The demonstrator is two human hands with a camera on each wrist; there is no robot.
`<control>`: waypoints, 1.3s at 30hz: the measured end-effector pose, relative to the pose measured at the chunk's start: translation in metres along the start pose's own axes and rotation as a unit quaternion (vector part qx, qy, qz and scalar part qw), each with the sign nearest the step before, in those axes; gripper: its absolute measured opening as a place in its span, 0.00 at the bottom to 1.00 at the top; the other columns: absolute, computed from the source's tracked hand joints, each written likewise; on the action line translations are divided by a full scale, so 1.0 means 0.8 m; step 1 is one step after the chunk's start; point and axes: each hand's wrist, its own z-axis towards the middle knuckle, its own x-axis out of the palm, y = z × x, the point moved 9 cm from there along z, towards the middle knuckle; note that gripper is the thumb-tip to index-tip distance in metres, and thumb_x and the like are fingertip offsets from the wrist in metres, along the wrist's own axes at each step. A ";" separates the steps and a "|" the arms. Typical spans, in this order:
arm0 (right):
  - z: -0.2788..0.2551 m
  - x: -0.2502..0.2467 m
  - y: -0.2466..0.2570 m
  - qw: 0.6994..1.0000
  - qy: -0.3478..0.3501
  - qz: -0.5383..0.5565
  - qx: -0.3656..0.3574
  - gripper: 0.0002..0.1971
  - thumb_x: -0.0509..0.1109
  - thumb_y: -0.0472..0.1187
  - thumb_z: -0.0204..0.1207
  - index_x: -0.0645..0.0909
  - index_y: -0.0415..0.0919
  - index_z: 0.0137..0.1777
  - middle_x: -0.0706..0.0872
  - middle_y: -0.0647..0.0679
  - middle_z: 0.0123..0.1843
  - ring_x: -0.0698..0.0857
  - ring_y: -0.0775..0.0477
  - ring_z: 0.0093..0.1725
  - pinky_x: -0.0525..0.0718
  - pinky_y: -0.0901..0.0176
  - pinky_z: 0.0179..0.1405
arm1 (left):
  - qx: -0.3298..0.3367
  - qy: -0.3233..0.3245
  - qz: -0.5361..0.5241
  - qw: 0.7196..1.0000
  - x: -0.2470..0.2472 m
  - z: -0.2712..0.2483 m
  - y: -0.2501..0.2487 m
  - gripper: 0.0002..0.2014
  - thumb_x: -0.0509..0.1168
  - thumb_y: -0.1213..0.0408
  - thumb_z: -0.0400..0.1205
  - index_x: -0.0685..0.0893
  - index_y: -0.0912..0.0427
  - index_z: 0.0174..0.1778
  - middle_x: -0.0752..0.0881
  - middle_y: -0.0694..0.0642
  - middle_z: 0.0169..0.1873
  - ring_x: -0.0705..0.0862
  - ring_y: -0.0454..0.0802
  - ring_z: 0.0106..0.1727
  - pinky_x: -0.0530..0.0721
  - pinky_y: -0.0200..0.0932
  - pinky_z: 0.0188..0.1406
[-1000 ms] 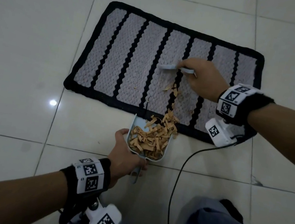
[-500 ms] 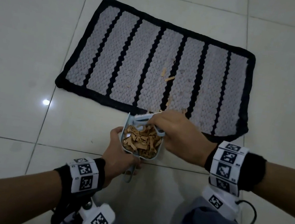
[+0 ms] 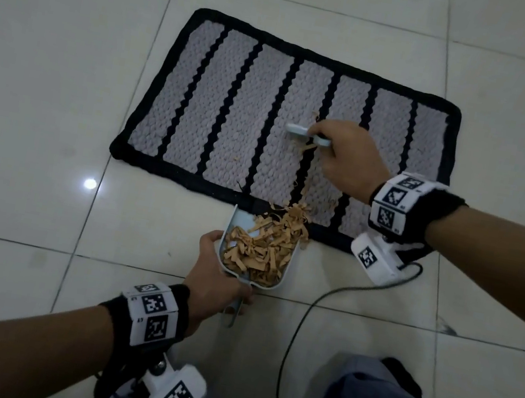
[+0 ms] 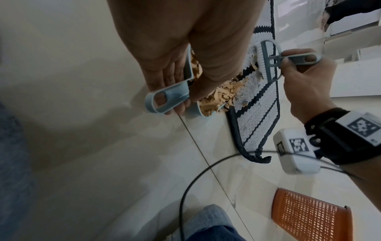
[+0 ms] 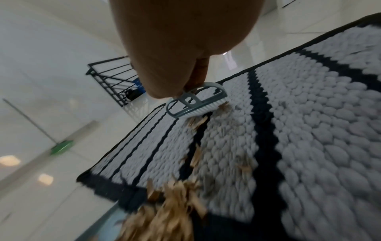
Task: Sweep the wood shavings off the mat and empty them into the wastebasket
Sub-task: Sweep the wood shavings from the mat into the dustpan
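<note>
My right hand (image 3: pixel 347 159) grips the brush (image 3: pixel 306 133) on the mat (image 3: pixel 234 107), its bristles beside loose wood shavings (image 3: pixel 306 147) lying far from the dustpan (image 3: pixel 257 250), which my left hand (image 3: pixel 216 281) holds at the near edge.

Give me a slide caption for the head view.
Right hand brushes wood shavings down a striped mat toward the dustpan in the left hand.

One mat (image 3: pixel 233 114) lies under the right hand (image 3: pixel 347 159), which holds the one brush (image 3: pixel 306 133). One dustpan (image 3: pixel 239 226) sits in the left hand (image 3: pixel 212 281), bearing one heap of wood shavings (image 3: pixel 263 247). One orange wastebasket (image 4: pixel 309 216) shows behind the right wrist. Two hands, two wrist cameras.
</note>
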 end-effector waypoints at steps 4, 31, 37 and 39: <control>-0.048 0.025 0.031 0.999 0.042 0.007 -0.033 0.12 0.66 0.27 0.68 0.83 0.34 0.50 0.87 0.39 0.43 0.82 0.39 0.41 0.81 0.43 0.43 | 0.001 -0.001 0.011 1.000 -0.001 0.003 0.002 0.44 0.74 0.83 0.69 0.58 0.43 0.68 0.83 0.63 0.56 0.88 0.66 0.52 0.91 0.63 0.38; -0.083 0.023 0.047 0.997 0.072 -0.038 -0.014 0.07 0.67 0.40 0.79 0.72 0.39 0.45 0.79 0.43 0.36 0.77 0.41 0.33 0.77 0.49 0.30 | 0.008 0.005 0.014 1.000 0.007 0.000 -0.003 0.40 0.71 0.83 0.73 0.57 0.47 0.68 0.84 0.62 0.53 0.89 0.57 0.36 0.90 0.54 0.31; -0.072 0.044 0.115 0.994 0.076 0.013 -0.073 0.05 0.66 0.38 0.79 0.75 0.38 0.51 0.78 0.47 0.35 0.77 0.43 0.32 0.77 0.50 0.28 | 0.005 -0.003 0.016 1.000 0.007 -0.002 -0.005 0.40 0.72 0.82 0.72 0.58 0.50 0.69 0.83 0.59 0.51 0.89 0.59 0.41 0.90 0.51 0.30; -0.066 0.031 0.117 0.995 0.052 0.049 -0.064 0.03 0.65 0.37 0.80 0.74 0.39 0.48 0.79 0.46 0.34 0.77 0.44 0.31 0.77 0.52 0.28 | 0.003 -0.004 0.019 1.000 0.007 -0.002 -0.005 0.41 0.72 0.83 0.71 0.57 0.49 0.69 0.83 0.59 0.51 0.89 0.61 0.43 0.91 0.53 0.31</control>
